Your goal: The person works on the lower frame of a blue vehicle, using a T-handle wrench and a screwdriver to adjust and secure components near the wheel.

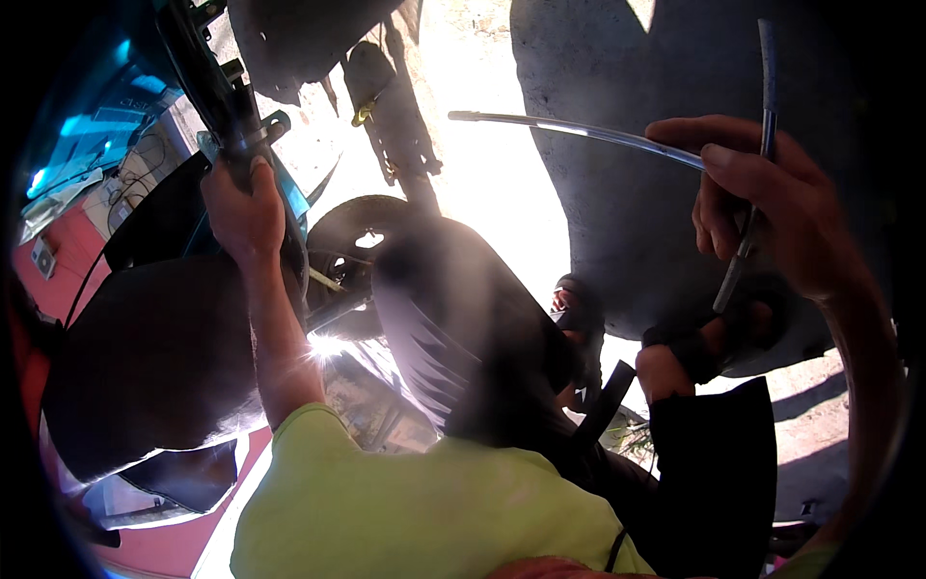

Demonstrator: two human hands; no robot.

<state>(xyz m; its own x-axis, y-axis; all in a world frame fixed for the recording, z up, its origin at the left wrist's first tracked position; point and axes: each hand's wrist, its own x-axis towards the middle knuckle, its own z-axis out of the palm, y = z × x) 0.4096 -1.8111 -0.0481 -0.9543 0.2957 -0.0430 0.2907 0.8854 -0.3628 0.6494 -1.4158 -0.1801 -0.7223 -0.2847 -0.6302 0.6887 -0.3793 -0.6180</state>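
Note:
On the left, my left hand (pixel 246 212) is closed around a black bar (pixel 227 106) with a metal bracket, which looks like part of a motorcycle's front end. At the upper right my raised right hand (pixel 772 193) pinches a thin, shiny, slightly curved rod (pixel 579 128) between thumb and fingers. Its free end points left. A second thin grey rod (pixel 768 68) crosses that hand from top to bottom and passes between the fingers. The two rods cross at the hand; whether they are joined cannot be seen.
A black motorcycle seat (pixel 154 357) lies at the left, with glossy blue panels (pixel 106 96) behind it. A wheel (pixel 328 236) sits beyond my dark-trousered knee (pixel 434 280). Sandalled feet (pixel 675 362) stand on sunlit ground, with strong glare and deep shadows.

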